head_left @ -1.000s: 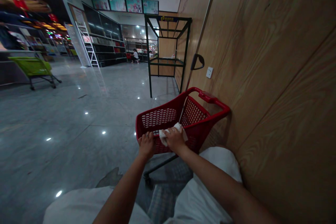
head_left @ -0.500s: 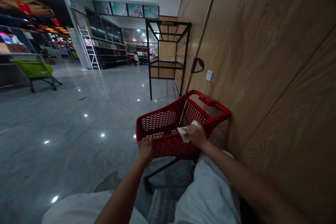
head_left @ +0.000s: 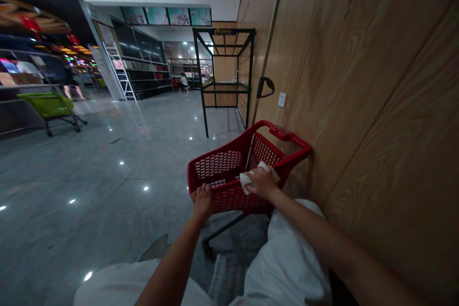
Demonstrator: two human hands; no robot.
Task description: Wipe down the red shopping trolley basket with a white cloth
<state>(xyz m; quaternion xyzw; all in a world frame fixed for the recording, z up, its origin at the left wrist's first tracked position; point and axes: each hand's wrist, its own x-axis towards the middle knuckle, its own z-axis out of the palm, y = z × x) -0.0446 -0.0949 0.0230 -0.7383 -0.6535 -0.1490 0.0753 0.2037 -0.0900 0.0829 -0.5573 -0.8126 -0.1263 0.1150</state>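
A red plastic shopping cart point(head_left: 225, 201) with perforated basket walls stands in front of me, its handle end by the wooden wall. My left hand point(head_left: 203, 201) is closed over the near rim at the cart's far-left corner. A white cloth point(head_left: 246, 181) is bunched in my right hand point(head_left: 262, 182), which presses it on the near rim towards the handle end. Part of the cloth is hidden under the fingers. The cart's basket appears to hold nothing that I can make out.
Wood-panelled wall point(head_left: 358, 105) rises close on my right, with a socket point(head_left: 282, 100) and a door handle point(head_left: 265, 87). A dark metal frame rack point(head_left: 225, 90) stands beyond the cart. At left are a green cart point(head_left: 50, 105), a white ladder point(head_left: 120, 71) and a walking person point(head_left: 68, 76).
My right hand has shifted slightly along the rim with the cloth. The left hand keeps its hold. The view has turned a little, and a walking person has appeared at the left.
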